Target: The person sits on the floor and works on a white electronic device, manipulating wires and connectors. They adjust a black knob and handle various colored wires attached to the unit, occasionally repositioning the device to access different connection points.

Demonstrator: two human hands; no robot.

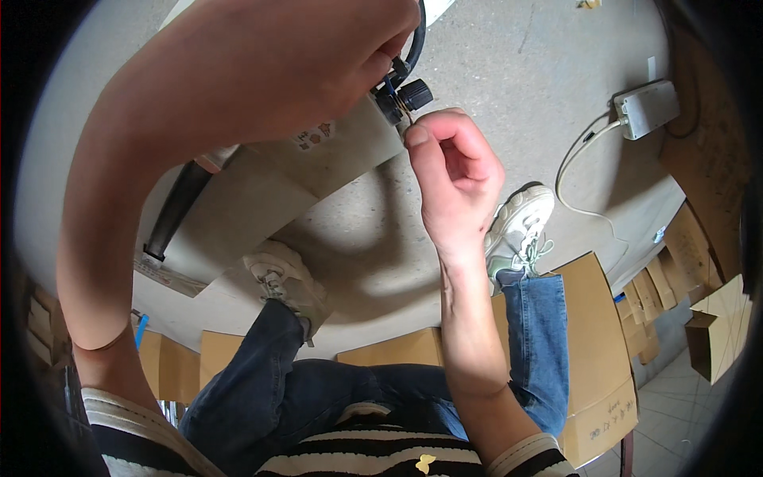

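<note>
A pale grey boxy housing [274, 195] stands in front of me, with a black ribbed knob [415, 94] and dark fittings at its far right corner. My left hand [381, 48] reaches over the housing and is closed beside these fittings; what its fingers grip is hidden. Just below the knob, my right hand [457, 159] pinches the end of a thin wire [408, 116] between thumb and forefinger. That wire runs up to the fittings. A black hose [416, 44] curves up behind my left fingers. On the housing's left side is a black tube [176, 211].
A white power box [648, 109] with a pale cable [563, 179] lies on the concrete floor at right. Flattened cardboard [592, 350] is under and beside my legs. More cartons [719, 326] stand at the right edge. My shoes [520, 222] flank the work.
</note>
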